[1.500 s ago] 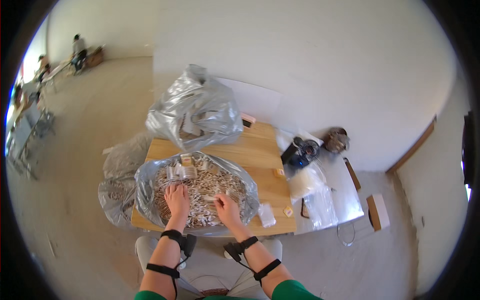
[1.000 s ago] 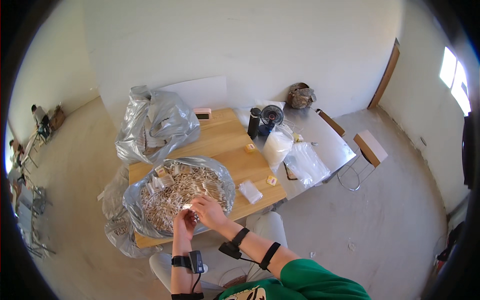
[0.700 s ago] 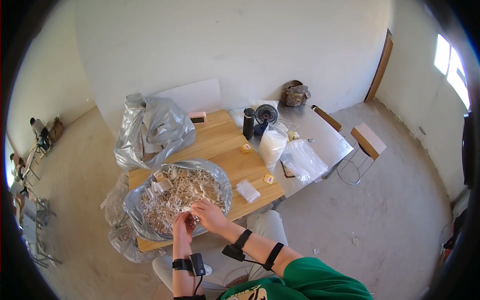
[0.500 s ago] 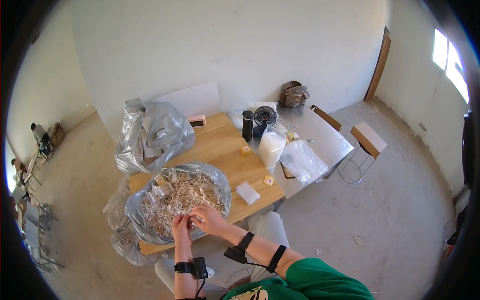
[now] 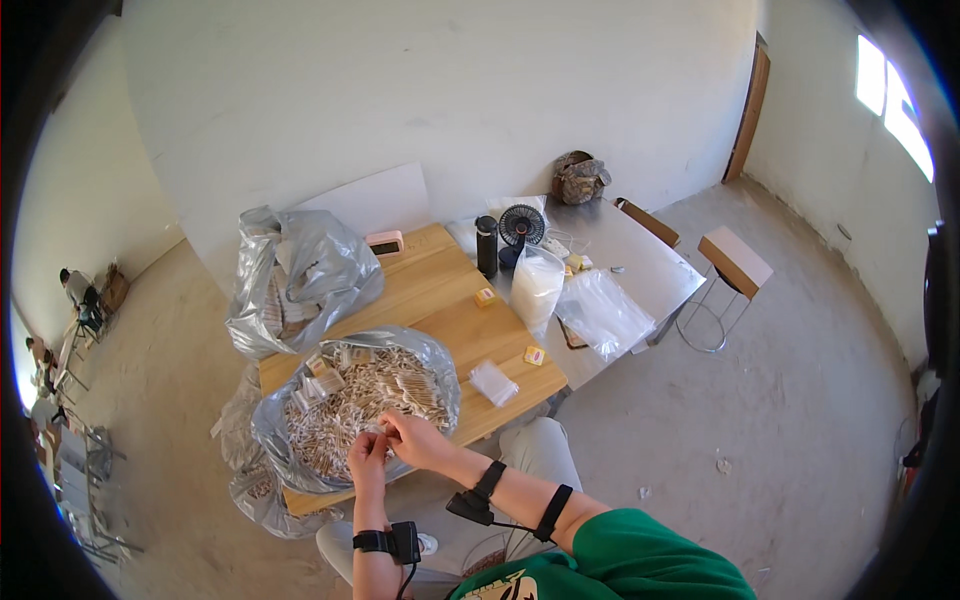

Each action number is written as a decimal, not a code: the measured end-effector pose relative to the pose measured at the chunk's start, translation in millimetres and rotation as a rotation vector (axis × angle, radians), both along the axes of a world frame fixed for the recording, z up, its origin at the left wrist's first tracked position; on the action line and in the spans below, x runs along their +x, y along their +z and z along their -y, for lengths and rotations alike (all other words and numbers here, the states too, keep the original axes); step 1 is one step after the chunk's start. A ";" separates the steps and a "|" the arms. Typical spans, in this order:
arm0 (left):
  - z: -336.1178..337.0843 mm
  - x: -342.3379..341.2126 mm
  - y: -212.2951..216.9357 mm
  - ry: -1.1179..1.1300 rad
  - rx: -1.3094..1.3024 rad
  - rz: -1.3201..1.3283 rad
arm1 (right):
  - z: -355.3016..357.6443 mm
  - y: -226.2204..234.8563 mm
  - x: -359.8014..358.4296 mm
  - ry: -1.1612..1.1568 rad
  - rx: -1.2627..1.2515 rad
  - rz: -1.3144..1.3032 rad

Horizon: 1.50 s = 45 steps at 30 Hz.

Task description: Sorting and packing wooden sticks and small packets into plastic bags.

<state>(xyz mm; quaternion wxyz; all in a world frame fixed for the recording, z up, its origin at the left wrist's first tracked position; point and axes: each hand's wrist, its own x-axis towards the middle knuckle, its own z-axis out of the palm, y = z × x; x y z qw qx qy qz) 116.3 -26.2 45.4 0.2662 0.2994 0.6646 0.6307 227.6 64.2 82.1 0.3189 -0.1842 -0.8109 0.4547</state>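
Observation:
My left hand and my right hand meet over the near rim of a grey plastic bag. Both have their fingers pinched together, fingertips nearly touching. Whatever is between them is too small to make out. The bag lies open on the wooden table and holds a big heap of cotton swabs with thin wooden sticks. Several small clear packs rest on top of the heap at its far left. To the right of the bag lies a stack of small clear plastic sleeves.
Two small yellow boxes sit on the wooden table. Behind stands a second grey bag beside a pink clock-like device. A metal table carries a black bottle, a fan and a filled clear bag.
The view has shifted slightly. My hands stay pinched together at the bag's near rim, with only small finger movements.

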 end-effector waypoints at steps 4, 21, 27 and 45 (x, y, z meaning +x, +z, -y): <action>-0.3 -3.5 -3.0 -0.007 -0.011 -0.057 | -3.0 0.6 -1.1 0.041 -0.012 0.011; -4.1 1.8 9.7 0.061 -0.047 -0.752 | -11.0 -11.4 -12.9 -0.136 0.125 -0.048; -2.9 2.9 3.1 -0.022 -0.115 -0.758 | -10.4 -30.7 -8.6 -0.031 0.128 -0.036; -18.3 -27.3 -9.5 0.220 0.070 0.249 | -43.1 -78.3 -30.5 -0.180 -0.557 -0.057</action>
